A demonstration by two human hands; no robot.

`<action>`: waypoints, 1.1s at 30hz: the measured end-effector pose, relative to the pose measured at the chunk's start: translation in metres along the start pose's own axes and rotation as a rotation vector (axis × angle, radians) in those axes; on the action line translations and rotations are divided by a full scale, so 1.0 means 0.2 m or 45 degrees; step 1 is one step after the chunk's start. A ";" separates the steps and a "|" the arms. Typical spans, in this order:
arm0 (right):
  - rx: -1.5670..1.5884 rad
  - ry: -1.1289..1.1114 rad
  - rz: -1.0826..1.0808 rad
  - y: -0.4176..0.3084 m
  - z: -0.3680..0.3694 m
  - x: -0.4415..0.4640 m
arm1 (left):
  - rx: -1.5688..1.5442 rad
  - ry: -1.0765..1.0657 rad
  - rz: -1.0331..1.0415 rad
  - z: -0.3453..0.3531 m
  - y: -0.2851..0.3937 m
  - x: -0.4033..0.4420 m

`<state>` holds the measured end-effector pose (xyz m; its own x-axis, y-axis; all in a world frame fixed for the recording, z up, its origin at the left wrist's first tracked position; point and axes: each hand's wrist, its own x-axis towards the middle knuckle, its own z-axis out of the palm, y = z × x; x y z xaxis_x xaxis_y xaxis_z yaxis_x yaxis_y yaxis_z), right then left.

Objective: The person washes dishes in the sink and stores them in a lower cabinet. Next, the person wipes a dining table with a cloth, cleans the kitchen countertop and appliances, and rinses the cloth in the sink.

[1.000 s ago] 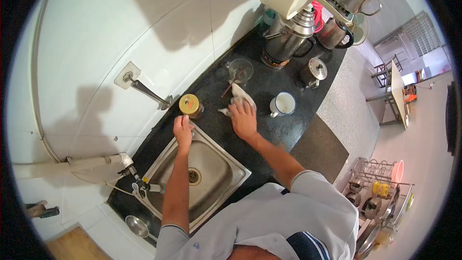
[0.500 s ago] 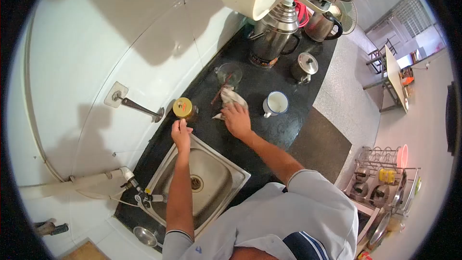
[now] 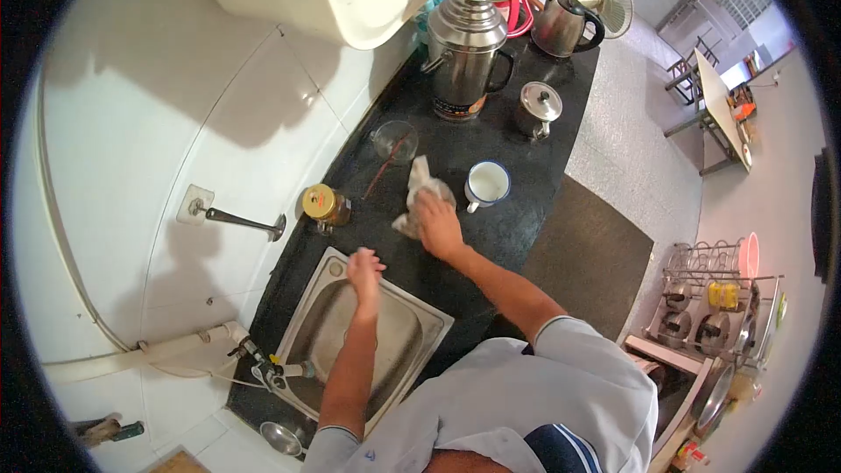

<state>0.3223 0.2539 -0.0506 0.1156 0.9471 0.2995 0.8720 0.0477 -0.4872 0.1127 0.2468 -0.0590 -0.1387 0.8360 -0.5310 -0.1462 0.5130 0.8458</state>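
My right hand (image 3: pixel 438 223) presses a crumpled pale cloth (image 3: pixel 417 184) onto the black countertop, its fingers gathered over it. Above the back edge of the steel sink (image 3: pixel 426 320), my left hand (image 3: pixel 365 270) is raised with its fingers loosely stretched, holding nothing. A glass jar with a gold lid (image 3: pixel 325 203) stands a little beyond that hand, apart from it. To the right of the cloth is a white enamel mug with a blue rim (image 3: pixel 487 183). Behind the cloth lie a clear glass cup (image 3: pixel 395 141) and a thin reddish-brown stick (image 3: pixel 382 177).
A tall steel thermos (image 3: pixel 462 74), a small lidded steel pot (image 3: pixel 538 109) and a kettle (image 3: pixel 559 26) stand farther along the counter. A faucet (image 3: pixel 272 371) reaches over the sink. A black-handled ladle (image 3: pixel 241 222) hangs on the wall. A dish rack (image 3: pixel 710 315) is at right.
My left hand has let go of the gold-lidded jar and drawn back toward the sink. My right hand stays on the cloth, which has shifted slightly toward me. The view has tilted.
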 end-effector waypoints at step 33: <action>0.402 -0.147 -0.252 -0.07 0.11 0.34 | 0.140 -0.192 -0.107 0.48 0.61 -0.02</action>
<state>0.3082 0.3238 -0.0417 -0.1104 0.9383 0.3278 0.6806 0.3117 -0.6630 0.1888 0.3259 0.0513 0.0190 0.8046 -0.5934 -0.0422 0.5937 0.8036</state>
